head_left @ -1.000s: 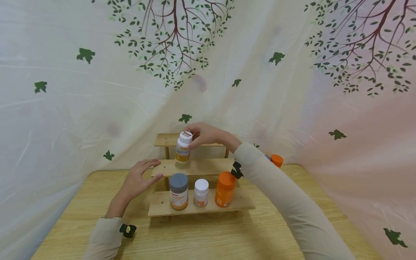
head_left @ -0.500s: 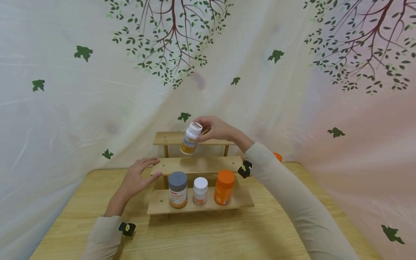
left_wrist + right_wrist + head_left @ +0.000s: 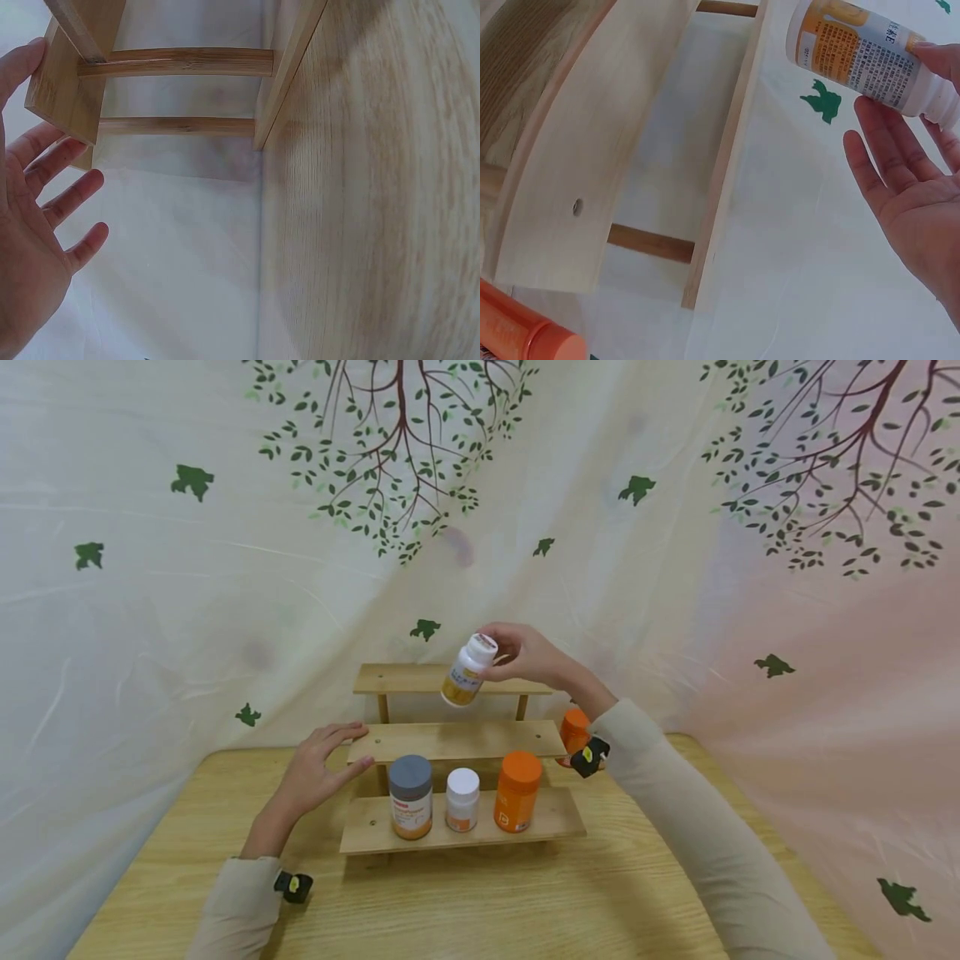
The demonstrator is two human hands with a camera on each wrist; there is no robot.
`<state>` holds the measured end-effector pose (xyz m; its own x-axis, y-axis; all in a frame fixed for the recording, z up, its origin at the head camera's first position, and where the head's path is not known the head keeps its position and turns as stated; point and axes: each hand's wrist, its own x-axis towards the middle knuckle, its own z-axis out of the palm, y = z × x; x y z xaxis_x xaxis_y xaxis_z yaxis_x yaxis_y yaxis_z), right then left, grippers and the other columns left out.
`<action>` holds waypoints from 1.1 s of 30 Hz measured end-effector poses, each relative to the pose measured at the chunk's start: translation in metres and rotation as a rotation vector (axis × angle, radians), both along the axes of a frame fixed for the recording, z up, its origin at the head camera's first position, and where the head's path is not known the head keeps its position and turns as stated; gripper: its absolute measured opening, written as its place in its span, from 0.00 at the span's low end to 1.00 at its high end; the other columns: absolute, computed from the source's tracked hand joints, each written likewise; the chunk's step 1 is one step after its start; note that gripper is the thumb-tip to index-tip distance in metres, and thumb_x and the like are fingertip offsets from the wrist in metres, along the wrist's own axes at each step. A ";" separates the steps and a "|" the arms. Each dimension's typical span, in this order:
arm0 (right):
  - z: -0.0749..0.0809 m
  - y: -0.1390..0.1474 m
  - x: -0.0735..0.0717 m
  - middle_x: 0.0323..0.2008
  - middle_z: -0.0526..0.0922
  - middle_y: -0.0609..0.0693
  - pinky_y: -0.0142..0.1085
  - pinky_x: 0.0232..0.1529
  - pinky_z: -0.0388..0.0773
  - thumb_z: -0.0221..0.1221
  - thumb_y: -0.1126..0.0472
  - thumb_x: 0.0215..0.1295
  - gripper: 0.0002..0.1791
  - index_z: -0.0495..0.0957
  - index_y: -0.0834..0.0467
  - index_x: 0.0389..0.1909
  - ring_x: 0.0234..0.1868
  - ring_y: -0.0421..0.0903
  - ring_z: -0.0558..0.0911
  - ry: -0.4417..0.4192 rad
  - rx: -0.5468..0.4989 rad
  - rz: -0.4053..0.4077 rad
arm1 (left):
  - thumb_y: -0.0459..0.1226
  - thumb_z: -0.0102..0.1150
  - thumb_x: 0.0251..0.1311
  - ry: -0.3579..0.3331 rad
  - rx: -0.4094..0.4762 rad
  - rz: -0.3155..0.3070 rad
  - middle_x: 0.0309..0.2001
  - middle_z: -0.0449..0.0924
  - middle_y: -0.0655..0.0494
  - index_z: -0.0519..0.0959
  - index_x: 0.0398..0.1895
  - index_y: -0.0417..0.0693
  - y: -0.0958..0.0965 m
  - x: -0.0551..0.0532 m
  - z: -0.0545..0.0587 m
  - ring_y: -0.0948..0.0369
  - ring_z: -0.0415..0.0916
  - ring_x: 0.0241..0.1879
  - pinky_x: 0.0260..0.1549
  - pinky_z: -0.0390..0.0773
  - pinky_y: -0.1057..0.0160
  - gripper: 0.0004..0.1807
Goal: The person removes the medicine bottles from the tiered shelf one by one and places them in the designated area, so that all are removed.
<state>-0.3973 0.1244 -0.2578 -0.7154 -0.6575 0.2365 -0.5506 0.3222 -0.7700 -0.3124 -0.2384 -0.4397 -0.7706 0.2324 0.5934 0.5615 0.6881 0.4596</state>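
Head view shows the thumb and fingers of the right hand [image 3: 527, 657] pinching a white supplement bottle [image 3: 465, 675] near its neck. This bottle is tilted, in the air above the three-tier wooden shelf [image 3: 450, 742]. In the last second it has risen and moved to the right along the shelf, so I judge that it is being carried and not yet placed. The left hand [image 3: 317, 774], its fingers spread, touches the left end of the shelf's middle tier, same as before. On the shelf's lowest tier stand a grey-lidded jar [image 3: 411, 797], a small white bottle [image 3: 462, 800] and an orange jar [image 3: 517, 792]; a second orange container [image 3: 573, 727] is beside the shelf's right end, partly hidden.
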 end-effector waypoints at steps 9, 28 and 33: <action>-0.007 0.035 0.000 0.55 0.81 0.59 0.40 0.54 0.83 0.68 0.68 0.63 0.27 0.74 0.63 0.63 0.51 0.51 0.83 0.017 -0.032 -0.069 | 0.44 0.72 0.58 0.005 -0.005 0.002 0.65 0.78 0.43 0.80 0.63 0.45 0.000 -0.001 0.000 0.42 0.72 0.66 0.63 0.68 0.34 0.29; -0.031 0.118 0.004 0.55 0.79 0.58 0.33 0.46 0.84 0.68 0.66 0.64 0.27 0.73 0.63 0.64 0.48 0.47 0.82 0.042 0.018 -0.242 | 0.46 0.72 0.59 -0.024 -0.010 0.014 0.66 0.77 0.43 0.80 0.63 0.45 0.000 0.001 0.002 0.42 0.70 0.67 0.64 0.67 0.33 0.29; -0.034 0.135 0.009 0.54 0.80 0.58 0.31 0.47 0.84 0.67 0.67 0.65 0.26 0.73 0.64 0.63 0.47 0.43 0.83 0.031 0.025 -0.280 | 0.46 0.71 0.60 -0.041 -0.010 0.019 0.67 0.76 0.44 0.80 0.64 0.46 0.000 0.001 0.001 0.42 0.69 0.67 0.64 0.65 0.32 0.29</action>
<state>-0.3887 0.2589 -0.2916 -0.8628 -0.4411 0.2471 -0.4606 0.4842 -0.7439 -0.3116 -0.2385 -0.4383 -0.7987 0.2235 0.5587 0.5290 0.7031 0.4751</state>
